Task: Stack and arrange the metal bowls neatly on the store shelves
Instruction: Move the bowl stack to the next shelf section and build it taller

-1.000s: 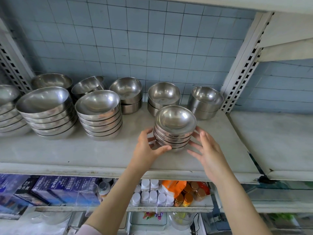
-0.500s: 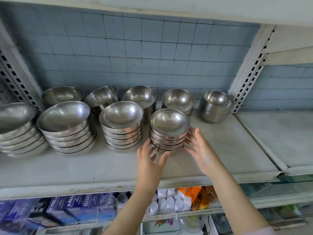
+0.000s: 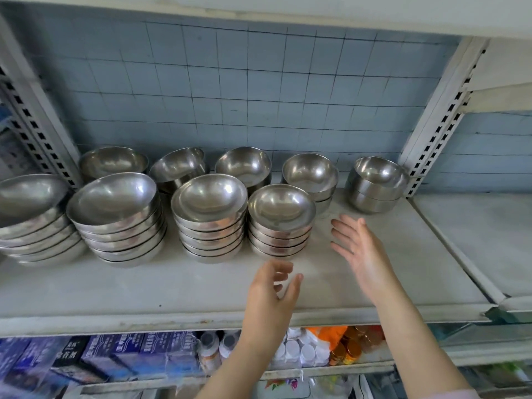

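Note:
Several stacks of steel bowls stand on the white shelf [image 3: 115,286]. In the front row, a small stack [image 3: 280,221] sits right beside a wider stack [image 3: 211,217], with larger stacks [image 3: 118,217] to the left. Smaller bowl stacks line the back wall, the rightmost [image 3: 375,184] by the upright. My left hand [image 3: 272,292] hovers in front of the small stack with loosely bent fingers, touching nothing. Spread flat, my right hand [image 3: 362,251] hangs just right of that stack, apart from it.
Perforated white uprights [image 3: 437,119] frame the bay, and a second shelf [image 3: 489,240] continues to the right. Below the shelf edge sit blue boxes [image 3: 121,355], white bottles [image 3: 299,352] and orange-capped jars [image 3: 351,345]. A blue tiled wall backs the shelf.
The small bowl stack was slid left until it stood beside the wider stack. Both hands have let go of it and drawn back toward me.

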`<action>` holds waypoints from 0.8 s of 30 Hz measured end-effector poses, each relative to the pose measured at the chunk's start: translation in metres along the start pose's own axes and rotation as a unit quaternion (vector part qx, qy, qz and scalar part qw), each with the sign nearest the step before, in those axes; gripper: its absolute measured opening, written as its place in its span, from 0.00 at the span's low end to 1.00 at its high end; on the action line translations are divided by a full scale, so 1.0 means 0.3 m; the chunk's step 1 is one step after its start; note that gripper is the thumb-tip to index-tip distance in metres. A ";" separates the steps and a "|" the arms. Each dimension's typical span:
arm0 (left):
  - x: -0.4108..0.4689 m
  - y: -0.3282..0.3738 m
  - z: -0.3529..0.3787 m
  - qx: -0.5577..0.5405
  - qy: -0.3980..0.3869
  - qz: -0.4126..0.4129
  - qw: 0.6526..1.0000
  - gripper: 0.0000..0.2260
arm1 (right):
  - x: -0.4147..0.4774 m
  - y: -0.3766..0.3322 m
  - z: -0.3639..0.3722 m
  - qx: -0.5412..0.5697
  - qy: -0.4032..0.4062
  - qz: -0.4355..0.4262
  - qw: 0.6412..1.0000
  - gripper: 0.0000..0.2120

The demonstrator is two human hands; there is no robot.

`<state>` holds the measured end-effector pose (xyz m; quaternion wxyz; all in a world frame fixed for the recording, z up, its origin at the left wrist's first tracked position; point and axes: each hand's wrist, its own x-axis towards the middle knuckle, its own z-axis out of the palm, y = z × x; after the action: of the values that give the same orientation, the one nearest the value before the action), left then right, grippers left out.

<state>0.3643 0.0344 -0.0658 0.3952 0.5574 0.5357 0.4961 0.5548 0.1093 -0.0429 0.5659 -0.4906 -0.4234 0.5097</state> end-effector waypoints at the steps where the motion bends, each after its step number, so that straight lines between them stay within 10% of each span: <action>1: 0.003 0.014 0.030 0.005 -0.013 0.003 1.000 0.05 | 0.016 -0.010 -0.044 -0.005 0.017 -0.007 1.000 0.29; 16: 0.511 0.122 0.696 0.073 -0.086 -0.034 0.993 0.50 | 0.275 -0.153 -0.646 -0.093 0.031 -0.046 0.994 0.11; 24: 0.636 0.131 0.790 -0.012 0.008 -0.056 0.998 0.54 | 0.365 -0.179 -0.741 -0.158 -0.048 -0.039 0.985 0.24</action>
<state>0.5912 0.2403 -0.0492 0.4246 0.5177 0.5629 0.4846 0.7945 0.1904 -0.0278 0.4797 -0.5324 -0.5440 0.4366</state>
